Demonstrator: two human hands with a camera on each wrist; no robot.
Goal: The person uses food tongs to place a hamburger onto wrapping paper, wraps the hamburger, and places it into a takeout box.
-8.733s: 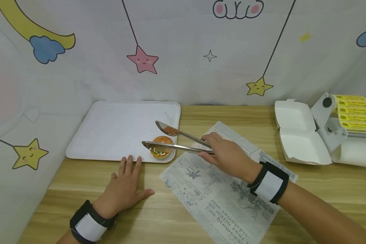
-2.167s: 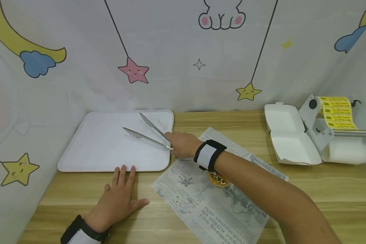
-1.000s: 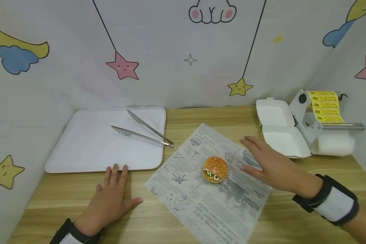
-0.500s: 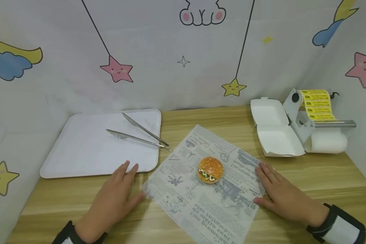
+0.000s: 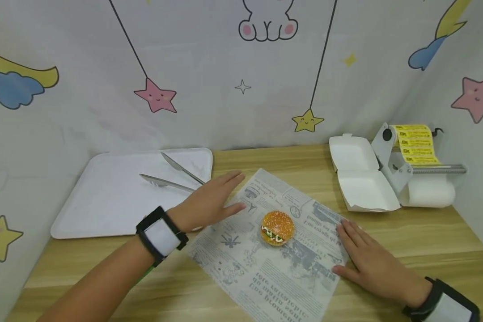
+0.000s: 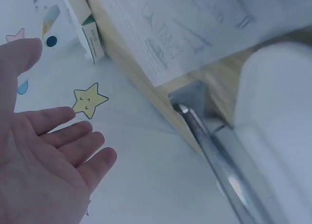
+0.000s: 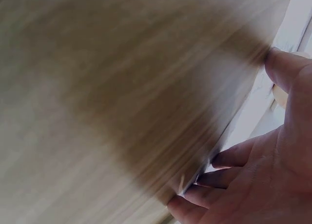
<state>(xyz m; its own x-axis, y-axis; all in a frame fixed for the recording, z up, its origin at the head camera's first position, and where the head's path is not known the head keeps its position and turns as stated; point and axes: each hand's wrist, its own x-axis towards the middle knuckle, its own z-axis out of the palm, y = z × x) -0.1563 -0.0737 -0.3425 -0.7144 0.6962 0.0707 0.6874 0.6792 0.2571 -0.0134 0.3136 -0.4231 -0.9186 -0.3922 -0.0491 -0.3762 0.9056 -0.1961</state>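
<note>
A sesame-bun hamburger (image 5: 277, 228) sits on a sheet of printed wrapping paper (image 5: 261, 286) laid across the wooden table. My left hand (image 5: 209, 201) reaches over the paper's upper left edge with its fingers extended, holding nothing. The left wrist view shows this hand (image 6: 44, 160) with its palm bare and the steel tongs (image 6: 207, 143) beside it. In the head view the tongs (image 5: 169, 183) lie on the white tray (image 5: 108, 197), their hinge end hidden behind the hand. My right hand (image 5: 376, 259) rests its fingertips on the paper's right edge, fingers fairly straight.
At the right stands an opened white takeaway box (image 5: 366, 190), beside a dispenser (image 5: 410, 170) with a roll of yellow labels (image 5: 416, 143). A cartoon-printed cloth (image 5: 209, 53) hangs behind the table.
Earlier, the right hand moved the hamburger from tray to paper with the tongs and left the tongs on the tray. Since then it came to the paper's right edge; the left hand moved up and right.
</note>
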